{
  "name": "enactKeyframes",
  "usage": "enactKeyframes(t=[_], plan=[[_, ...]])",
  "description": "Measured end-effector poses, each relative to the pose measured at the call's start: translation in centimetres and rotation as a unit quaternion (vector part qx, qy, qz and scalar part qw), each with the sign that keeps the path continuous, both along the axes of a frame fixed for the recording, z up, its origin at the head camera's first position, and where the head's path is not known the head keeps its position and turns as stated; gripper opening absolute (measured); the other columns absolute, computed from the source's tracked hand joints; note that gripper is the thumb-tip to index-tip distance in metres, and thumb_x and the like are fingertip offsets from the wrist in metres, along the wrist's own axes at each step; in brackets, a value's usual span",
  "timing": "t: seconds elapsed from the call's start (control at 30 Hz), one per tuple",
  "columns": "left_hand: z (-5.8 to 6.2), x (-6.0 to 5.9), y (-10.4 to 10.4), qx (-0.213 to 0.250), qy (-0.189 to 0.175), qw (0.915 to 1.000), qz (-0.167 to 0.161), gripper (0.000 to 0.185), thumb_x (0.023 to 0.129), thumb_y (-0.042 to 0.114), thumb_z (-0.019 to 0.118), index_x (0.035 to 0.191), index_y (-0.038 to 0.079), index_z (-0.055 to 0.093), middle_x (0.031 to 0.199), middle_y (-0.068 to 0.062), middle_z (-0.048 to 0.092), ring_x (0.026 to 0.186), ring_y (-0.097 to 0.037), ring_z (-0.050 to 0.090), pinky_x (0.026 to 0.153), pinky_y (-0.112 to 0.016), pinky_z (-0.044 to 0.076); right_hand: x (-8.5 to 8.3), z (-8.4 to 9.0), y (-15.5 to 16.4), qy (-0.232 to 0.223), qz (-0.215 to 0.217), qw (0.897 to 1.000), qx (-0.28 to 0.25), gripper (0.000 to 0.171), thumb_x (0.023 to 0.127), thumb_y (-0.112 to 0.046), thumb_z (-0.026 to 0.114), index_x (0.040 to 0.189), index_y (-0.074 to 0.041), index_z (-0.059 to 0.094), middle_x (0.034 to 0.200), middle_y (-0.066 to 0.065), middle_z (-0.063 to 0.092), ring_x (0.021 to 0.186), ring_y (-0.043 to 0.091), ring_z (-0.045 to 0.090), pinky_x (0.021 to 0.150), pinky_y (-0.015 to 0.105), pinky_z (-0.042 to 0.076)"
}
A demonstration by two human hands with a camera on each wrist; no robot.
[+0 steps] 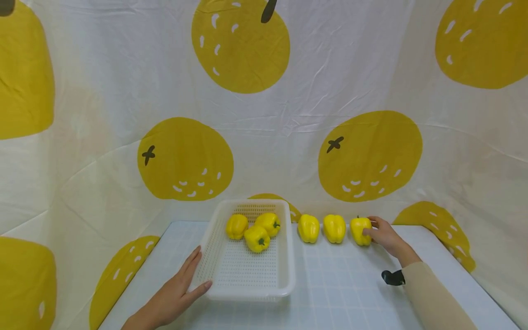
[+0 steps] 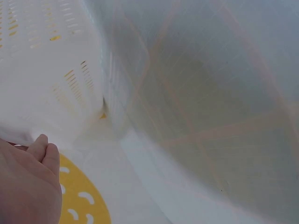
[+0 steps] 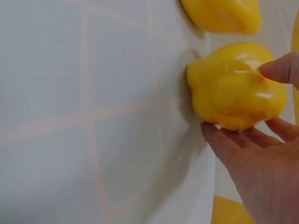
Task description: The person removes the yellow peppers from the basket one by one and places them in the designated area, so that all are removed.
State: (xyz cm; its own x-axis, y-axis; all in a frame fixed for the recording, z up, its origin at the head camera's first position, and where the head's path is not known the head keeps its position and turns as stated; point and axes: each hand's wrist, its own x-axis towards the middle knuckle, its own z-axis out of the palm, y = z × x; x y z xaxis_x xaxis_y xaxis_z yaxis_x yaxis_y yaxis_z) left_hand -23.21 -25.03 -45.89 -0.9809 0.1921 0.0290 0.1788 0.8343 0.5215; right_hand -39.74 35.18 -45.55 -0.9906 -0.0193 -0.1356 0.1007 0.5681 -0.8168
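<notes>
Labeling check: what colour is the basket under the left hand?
White basket, perforated; clearest in the head view.

White cloth point(image 1: 313, 91) w/ big yellow fruit prints hung behind & at sides; pale grid-patterned table point(image 1: 342, 293), even light.

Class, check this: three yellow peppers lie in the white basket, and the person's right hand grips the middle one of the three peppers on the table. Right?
Not quite: the head view shows the right hand gripping the rightmost pepper, not the middle one. Three peppers do lie in the white basket.

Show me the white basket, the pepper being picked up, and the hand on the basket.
white basket point(image 1: 288, 256), head view, right rim.
pepper point(image 3: 229, 88), right wrist view, glossy side.
left hand point(image 1: 175, 293), head view, back of hand.
</notes>
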Motion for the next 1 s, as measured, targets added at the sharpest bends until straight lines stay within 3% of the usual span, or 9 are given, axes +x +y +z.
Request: enactKeyframes(t=[0.53,0.8,1.0], plan=[[-0.2,0.1,-0.1,0.005,0.008,0.9999,-0.004,0.102,0.095,0.073,0.049,0.166,0.011,0.011,0.173,-0.007,0.004,0.153,-0.036,0.024,0.116,-0.065,0.029,-0.5,-1.2,0.3,-0.004,0.014,1.0,-0.023,0.072,0.107,-0.022,0.038,0.159,0.008,-0.002,0.162,0.036,0.009,0.142,0.052,0.021,0.118,0.068,0.018],[-0.2,0.2,-0.1,0.006,0.004,1.0,-0.003,0.102,0.095,0.073,0.049,0.166,0.012,0.01,0.173,-0.006,0.003,0.154,-0.036,0.023,0.116,-0.065,0.028,-0.3,-1.3,0.6,-0.012,0.024,0.999,-0.025,0.078,0.107,-0.025,0.039,0.16,0.004,-0.009,0.164,0.036,0.0,0.145,0.054,0.013,0.118,0.071,0.01],[-0.3,0.1,-0.3,0.004,0.014,0.9998,-0.01,0.101,0.096,0.072,0.049,0.166,0.011,0.011,0.173,-0.007,0.004,0.153,-0.036,0.024,0.116,-0.065,0.029,0.3,-0.8,0.7,-0.014,0.017,1.0,0.001,0.08,0.108,-0.03,0.042,0.161,0.002,-0.008,0.163,0.037,-0.002,0.147,0.058,0.005,0.116,0.074,0.01]])
